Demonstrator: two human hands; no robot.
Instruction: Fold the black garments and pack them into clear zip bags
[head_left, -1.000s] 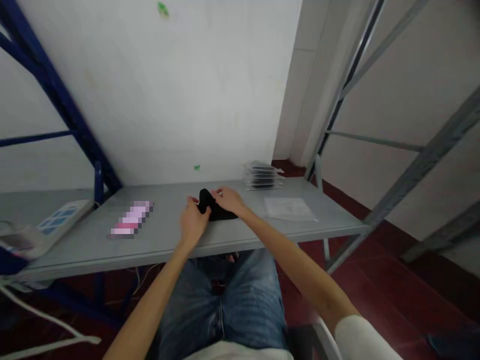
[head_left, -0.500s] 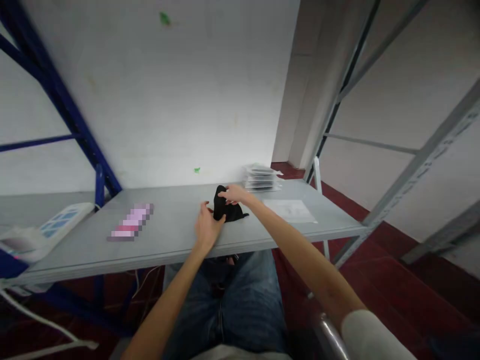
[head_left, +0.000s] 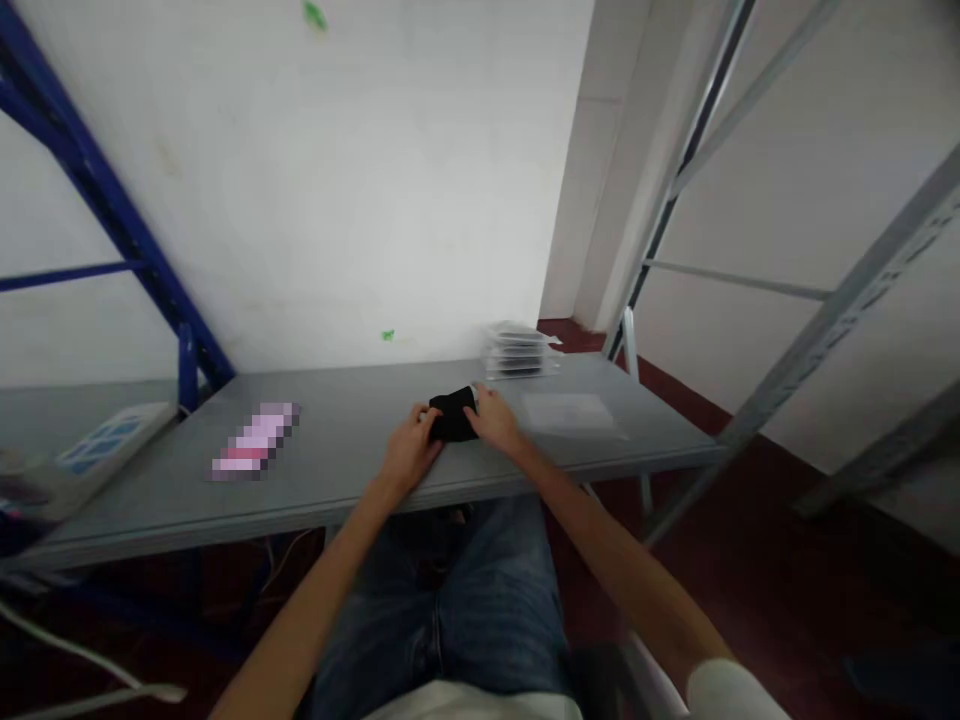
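A piece of black cloth (head_left: 453, 416), now a compact, roughly rectangular bundle, lies on the grey table (head_left: 337, 420) near its front edge. What kind of cloth article it is I cannot make out. My left hand (head_left: 409, 448) grips its left side, fingers curled at the edge. On the opposite side my right hand (head_left: 495, 418) pinches the right edge, thumb on top. To the right of that hand a flat clear plastic bag (head_left: 574, 412) rests on the table.
Behind my right hand stands a stack of clear packets with dark contents (head_left: 521, 352). On the left lie a pixelated pink item (head_left: 255, 440) and a white box with blue panels (head_left: 112, 440). Blue rack posts (head_left: 112, 200) rise left, grey ones (head_left: 780, 370) right.
The black cloth has gone from raised and loosely bunched to a flat, neat rectangle. My right hand has moved from above it to its right edge; my left hand stays at the left.
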